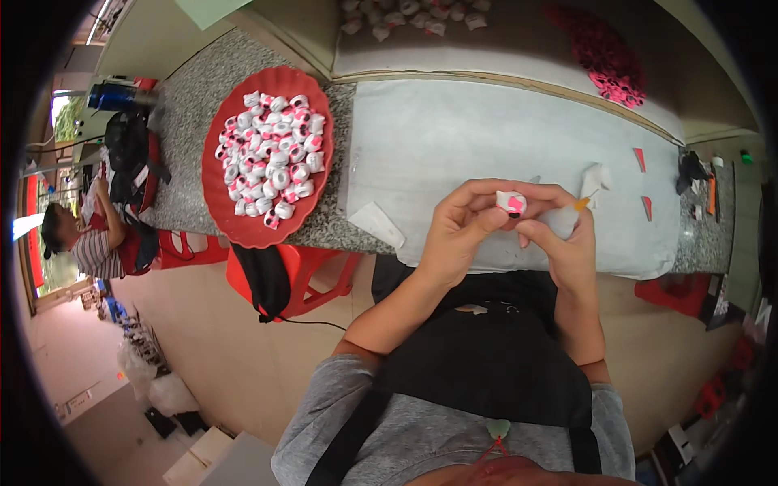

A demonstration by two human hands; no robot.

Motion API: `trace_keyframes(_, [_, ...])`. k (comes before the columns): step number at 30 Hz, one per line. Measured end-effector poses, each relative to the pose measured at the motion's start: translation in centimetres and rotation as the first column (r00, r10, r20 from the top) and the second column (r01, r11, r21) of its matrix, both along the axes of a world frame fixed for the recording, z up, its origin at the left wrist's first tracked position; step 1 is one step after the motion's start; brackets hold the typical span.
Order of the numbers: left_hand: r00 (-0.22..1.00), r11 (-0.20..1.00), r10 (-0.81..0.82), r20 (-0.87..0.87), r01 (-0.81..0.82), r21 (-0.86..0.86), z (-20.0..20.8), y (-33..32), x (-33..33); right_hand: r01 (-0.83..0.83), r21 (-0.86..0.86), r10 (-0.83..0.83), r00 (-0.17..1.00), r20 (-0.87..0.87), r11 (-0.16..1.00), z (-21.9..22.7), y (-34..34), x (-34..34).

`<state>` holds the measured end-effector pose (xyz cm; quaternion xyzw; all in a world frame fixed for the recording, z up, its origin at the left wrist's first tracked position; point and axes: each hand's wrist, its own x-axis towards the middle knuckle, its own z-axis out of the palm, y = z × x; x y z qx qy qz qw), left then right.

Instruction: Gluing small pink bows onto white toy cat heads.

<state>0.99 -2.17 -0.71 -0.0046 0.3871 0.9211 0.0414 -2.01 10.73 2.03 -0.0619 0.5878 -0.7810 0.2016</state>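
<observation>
My left hand (456, 231) and my right hand (561, 235) meet above the table's near edge, both pinching one small white piece with pink and black marks (511, 202). An orange-tipped tool (581, 204) sticks out of my right hand. A red oval tray (217, 182) to the left holds a heap of several similar white and pink pieces (271, 154).
A grey sheet (454, 138) covers the speckled stone table (182, 146). A white slip (376, 224) lies at its near edge, red scraps (641, 159) at right. More white pieces (409, 16) and a pink pile (608, 57) lie beyond. Red stools (308, 271) stand below; a person (89, 243) sits far left.
</observation>
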Motion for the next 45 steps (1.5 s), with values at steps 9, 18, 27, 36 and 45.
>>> trace_keyframes(9, [1.0,1.0,0.026,0.014,-0.026,0.009,-0.7,0.5,0.0,0.039,0.093,-0.032,0.997,-0.076,0.995,-0.1,0.3,0.0])
trace_keyframes(18, [0.998,0.996,0.062,-0.03,-0.064,-0.067,-0.6,0.8,0.1,0.042,0.058,-0.037,0.997,-0.074,0.997,-0.4,0.4,0.1])
trace_keyframes(27, [0.992,0.962,0.123,-0.038,-0.128,-0.242,-0.5,0.9,0.2,0.281,0.299,-0.043,0.791,-0.61,0.912,0.8,1.5,-0.8])
trace_keyframes(36, [0.954,0.791,0.187,-0.235,-0.288,-0.539,-0.2,0.9,0.1,0.342,0.443,0.217,0.533,-0.818,0.829,1.2,1.8,-1.2])
trace_keyframes(45, [0.926,0.69,0.074,-0.371,-0.316,-0.651,-0.2,0.7,0.1,0.141,0.346,0.121,0.762,-0.636,0.927,1.1,2.7,-0.7])
